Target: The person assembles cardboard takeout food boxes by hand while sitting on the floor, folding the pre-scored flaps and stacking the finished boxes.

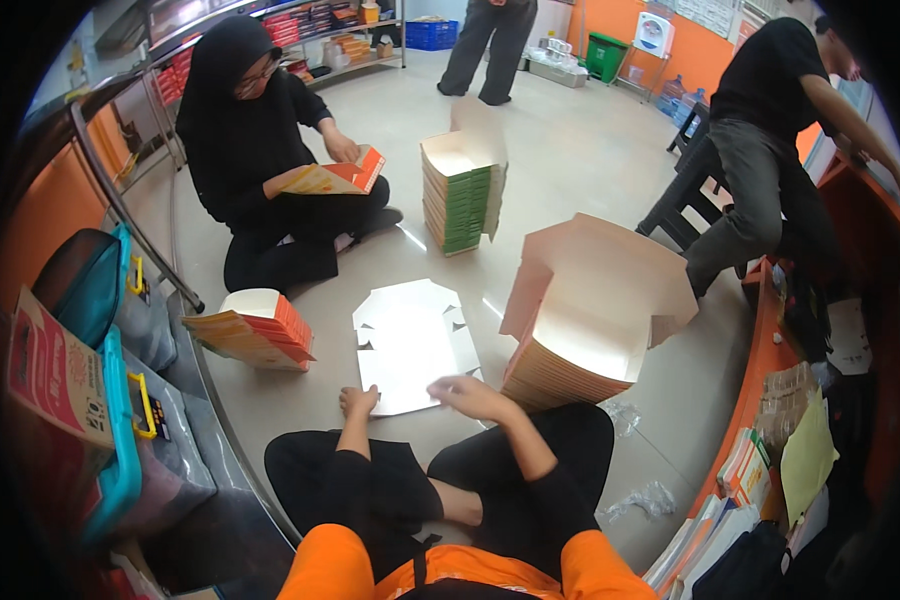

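Observation:
A flat white cardboard box blank [415, 345] with notched, creased edges lies on the floor in front of my crossed legs. At its near left corner my left hand [359, 401] grips the edge, thumb and fingers closed about it. My right hand [470, 398] is over the near right edge with its fingers loosely stretched out, slightly blurred, holding nothing. To the right of the blank rises a tall stack of nested open cardboard boxes [585, 345], white inside, lids up. On the left stands a shorter stack of orange-and-red boxes [260, 330].
Across from me a seated person in black holds an orange-and-yellow carton [345, 178]. A stack with green sides [458, 205] stands farther back. Teal-lidded bins [120, 400] line the left; an orange shelf [735, 440] borders the right. Crumpled clear plastic [645, 500] lies near my right knee.

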A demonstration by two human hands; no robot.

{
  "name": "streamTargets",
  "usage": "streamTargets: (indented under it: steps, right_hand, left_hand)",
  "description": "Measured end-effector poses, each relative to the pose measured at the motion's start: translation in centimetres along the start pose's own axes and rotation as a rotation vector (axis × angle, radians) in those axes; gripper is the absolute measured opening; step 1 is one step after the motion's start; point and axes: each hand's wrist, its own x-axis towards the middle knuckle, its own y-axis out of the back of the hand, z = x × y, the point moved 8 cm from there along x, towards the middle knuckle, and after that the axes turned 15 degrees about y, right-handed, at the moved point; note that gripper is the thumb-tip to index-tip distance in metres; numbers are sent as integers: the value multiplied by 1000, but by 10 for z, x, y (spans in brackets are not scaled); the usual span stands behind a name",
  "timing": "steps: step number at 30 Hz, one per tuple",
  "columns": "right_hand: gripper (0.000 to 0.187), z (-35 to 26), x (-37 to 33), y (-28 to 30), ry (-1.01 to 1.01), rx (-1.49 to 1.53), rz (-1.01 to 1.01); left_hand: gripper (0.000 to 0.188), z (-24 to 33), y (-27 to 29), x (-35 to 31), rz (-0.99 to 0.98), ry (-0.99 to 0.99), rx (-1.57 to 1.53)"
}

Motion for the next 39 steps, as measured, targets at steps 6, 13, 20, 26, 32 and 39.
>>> streamTargets:
  steps: [6,13,20,26,32,39]
  right_hand:
    - [73,149,22,34,-371,-729,598]
    - [69,169,17,43,-539,-655,515]
    - [47,154,11,45,-404,-869,558]
    - [38,149,16,41,-263,-703,579]
    - [29,153,17,43,-356,-622,541]
    - [32,132,23,39,-242,-344,654]
  left_hand:
    - [104,17,-45,-2,-69,-47,54]
    - [97,33,-27,-45,-66,-128,21]
    - [63,57,-13,-64,127,-410,32]
    - [36,56,-6,-32,172,-463,205]
    - [30,79,8,-70,140,-695,-107]
    - [34,74,31,-101,43,-883,-245]
